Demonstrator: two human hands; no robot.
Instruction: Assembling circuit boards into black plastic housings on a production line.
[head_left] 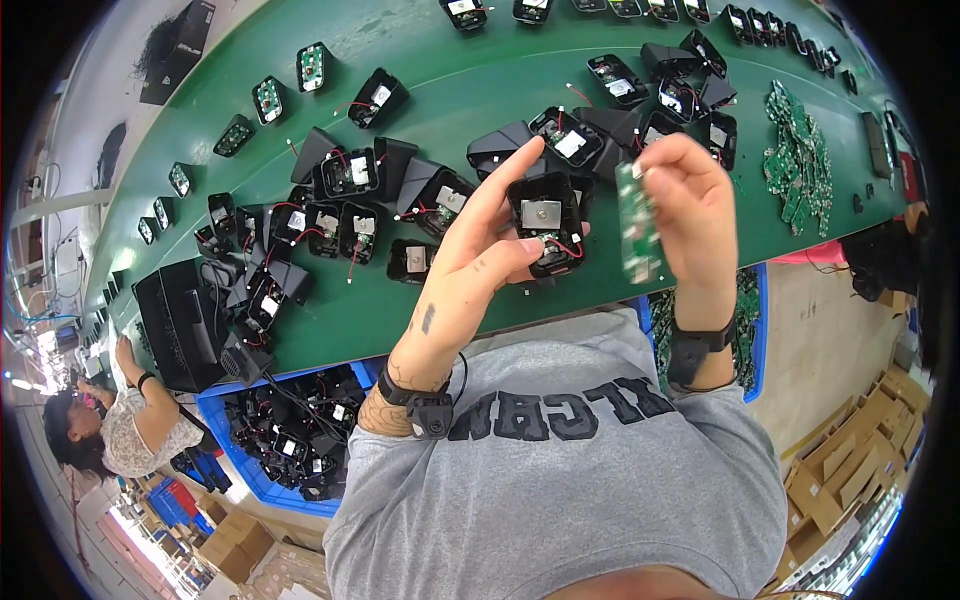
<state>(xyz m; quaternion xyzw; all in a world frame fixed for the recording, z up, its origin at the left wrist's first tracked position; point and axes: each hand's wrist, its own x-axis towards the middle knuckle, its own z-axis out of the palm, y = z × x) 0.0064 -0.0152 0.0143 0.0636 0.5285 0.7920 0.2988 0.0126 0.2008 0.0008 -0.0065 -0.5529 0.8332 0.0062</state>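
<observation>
My left hand (482,238) grips a black plastic housing (572,192), its thumb on the near rim and its index finger stretched along the side. Inside the housing sit a silvery square block (541,214), a small green board and red wires. To the right, my right hand (694,200) pinches a green circuit board (638,225) by its upper end. The board hangs upright beside the housing, apart from it, and is slightly blurred. Other black housings (350,172) with red wires lie around both hands on the green table (400,318).
A pile of green boards (798,160) lies at the right. Blue bins stand below the table edge: one (222,425) with black housings, one (760,330) with boards. At left are a black laptop (180,325) and a co-worker (140,430). Housings line the far side.
</observation>
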